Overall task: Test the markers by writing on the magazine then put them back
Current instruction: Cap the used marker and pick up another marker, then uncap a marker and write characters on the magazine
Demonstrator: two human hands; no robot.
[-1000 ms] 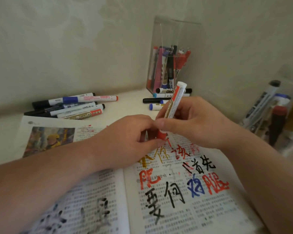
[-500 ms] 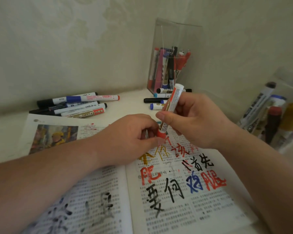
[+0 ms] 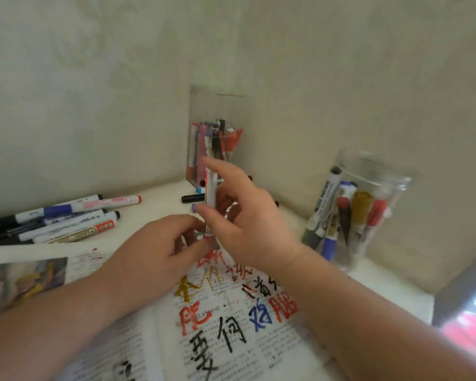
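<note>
White marker [image 3: 211,193] (print unreadable) upright in grip of right hand [image 3: 245,226], left hand [image 3: 154,251] pinch on red end

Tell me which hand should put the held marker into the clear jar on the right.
Right, most likely. The right hand grips the marker by its barrel, and the clear jar stands on that side. The left hand only pinches the lower end.

White marker [image 3: 211,193], red lower end, upright above open magazine [image 3: 259,350]. Magazine flat on desk [image 3: 160,196], right page covered with red, black, blue, gold characters. Loose markers [image 3: 66,218] piled beyond left page.
</note>
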